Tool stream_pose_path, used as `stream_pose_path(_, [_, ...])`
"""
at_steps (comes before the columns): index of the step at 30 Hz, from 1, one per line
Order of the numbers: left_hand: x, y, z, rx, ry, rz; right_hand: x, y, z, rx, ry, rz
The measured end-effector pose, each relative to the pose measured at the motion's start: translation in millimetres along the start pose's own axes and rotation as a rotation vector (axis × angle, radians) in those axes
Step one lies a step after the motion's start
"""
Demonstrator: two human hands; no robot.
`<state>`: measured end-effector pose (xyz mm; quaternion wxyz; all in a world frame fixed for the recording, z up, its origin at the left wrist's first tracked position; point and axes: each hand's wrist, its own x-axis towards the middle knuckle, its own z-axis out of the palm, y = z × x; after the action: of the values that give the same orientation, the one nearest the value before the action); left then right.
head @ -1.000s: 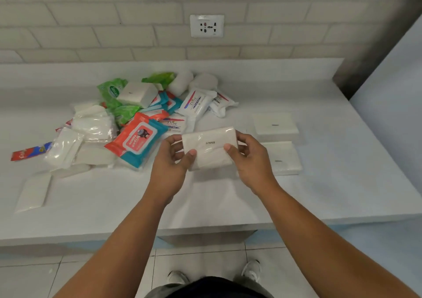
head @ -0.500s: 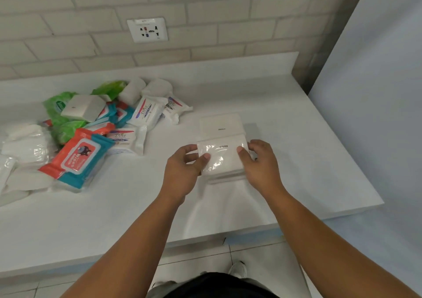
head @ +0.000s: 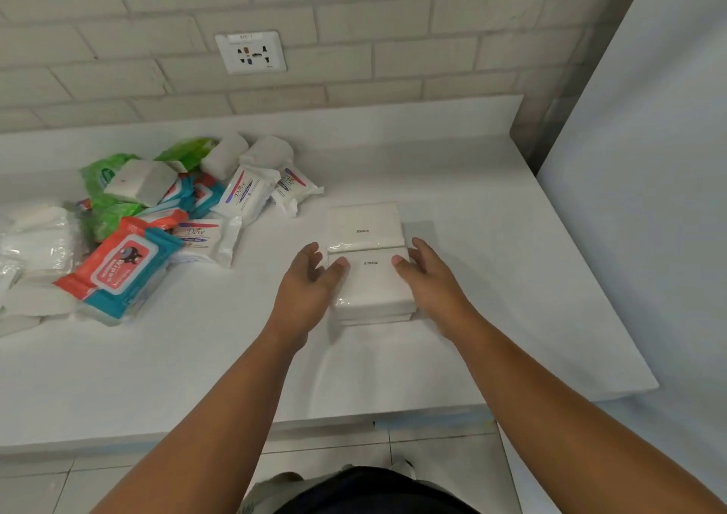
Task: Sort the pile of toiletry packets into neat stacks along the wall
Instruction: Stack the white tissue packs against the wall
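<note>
Head view: pale brick wall (head: 393, 21) behind, white socket plate (head: 250, 52) set in it. White worktop (head: 491, 277) runs to a corner at right; tiled floor (head: 98, 482) below. Loose pile (head: 157, 218) at left: Dove packets (head: 244, 194), an orange-and-teal pack (head: 118, 265) marked "Wipes", green ones. Mid-worktop, a small stack of white packets (head: 371, 285) touches another white packet (head: 364, 224) on its wall side; their print is too small to read. Left hand (head: 307, 293) and right hand (head: 432, 281) flank the stack, fingers loosely spread, thumbs on the top packet.
</note>
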<state>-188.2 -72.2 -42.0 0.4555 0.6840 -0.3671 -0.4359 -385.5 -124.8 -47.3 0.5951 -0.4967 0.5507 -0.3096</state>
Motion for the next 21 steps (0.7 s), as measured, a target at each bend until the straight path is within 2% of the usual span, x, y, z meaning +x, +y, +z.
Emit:
stream_pose_path(2, [1,1,8,-0.064,-0.033,0.002,4,-1,1,0.078,-0.059,0.008])
stream_pose_path(5, [0,3,20,-0.049,-0.057,0.024,8,-1,6,0.072,-0.092,-0.008])
stream_pose_path(10, [8,5,33,-0.021,0.005,0.019,14,-5,6,0.099,-0.093,-0.04])
stream_pose_path(17, [19,15,33,-0.004,-0.01,0.021,23,-14,1,0.007,-0.051,-0.083])
stream_pose_path(21, [20,16,19,-0.023,0.031,0.024,26,-17,-3,-0.105,0.088,-0.128])
